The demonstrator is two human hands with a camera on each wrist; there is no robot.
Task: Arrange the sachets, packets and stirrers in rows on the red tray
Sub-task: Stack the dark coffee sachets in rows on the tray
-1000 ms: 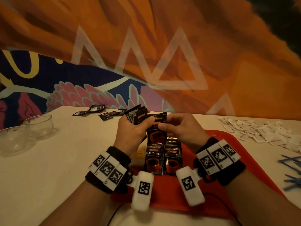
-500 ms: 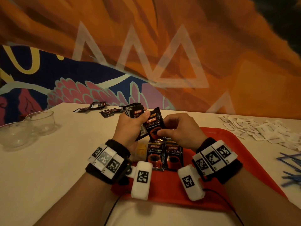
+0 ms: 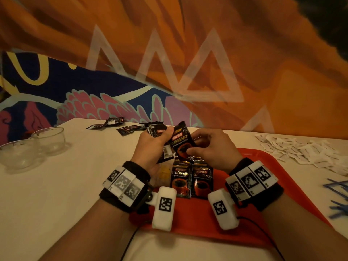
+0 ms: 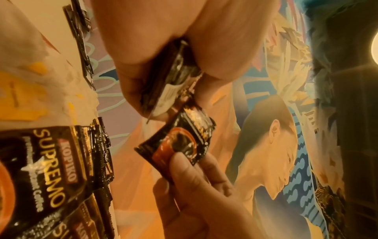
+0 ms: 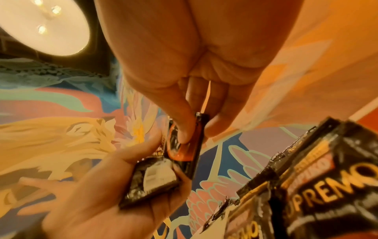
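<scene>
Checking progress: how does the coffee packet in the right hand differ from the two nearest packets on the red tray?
The held packet is tilted in the air, pinched by the right hand; the tray packets lie flat, side by side, on the red tray. All share the same black Kopiko Supremo design.

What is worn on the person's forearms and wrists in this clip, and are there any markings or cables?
Both forearms are bare, no sleeves. Each wrist carries a black band topped with three white blocks bearing black square codes: left band, right band. A rounded white camera pod with one code hangs inside each wrist. A thin black cable trails towards the body.
</scene>
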